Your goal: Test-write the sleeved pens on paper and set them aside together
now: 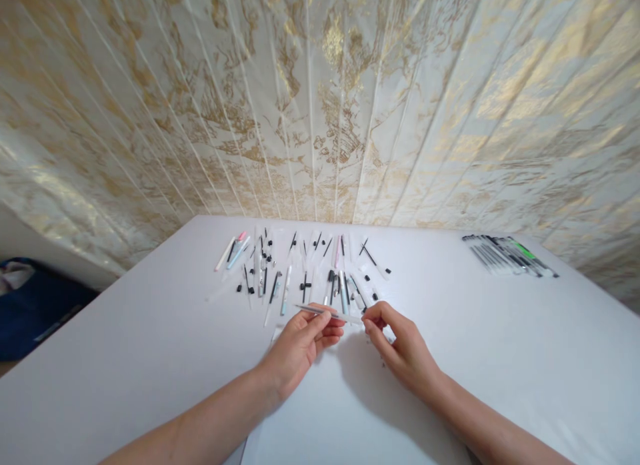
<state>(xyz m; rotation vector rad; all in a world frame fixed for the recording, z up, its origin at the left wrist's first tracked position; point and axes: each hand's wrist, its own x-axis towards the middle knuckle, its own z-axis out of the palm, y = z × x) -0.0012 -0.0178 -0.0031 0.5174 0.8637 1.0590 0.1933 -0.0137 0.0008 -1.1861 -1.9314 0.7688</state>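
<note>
While the left hand (300, 348) pinches 1 pen (349, 318) above the white table (165, 358), well inside both side edges, the right hand (403, 345) pinches the pen's end; loose pen parts (286, 292) lie beyond.

Held pen (345, 317): whitish, dark-tipped. Loose caps (389, 271): black. Tabletop (125, 358): white. Backdrop (345, 118): white, gold-patterned.

Loose pen parts (303, 287) lie scattered across the far middle of the table (165, 338) — grouped pens (510, 255) at far right, a sheet (350, 418) near middle, a curtain (345, 105) behind the far edge.
</note>
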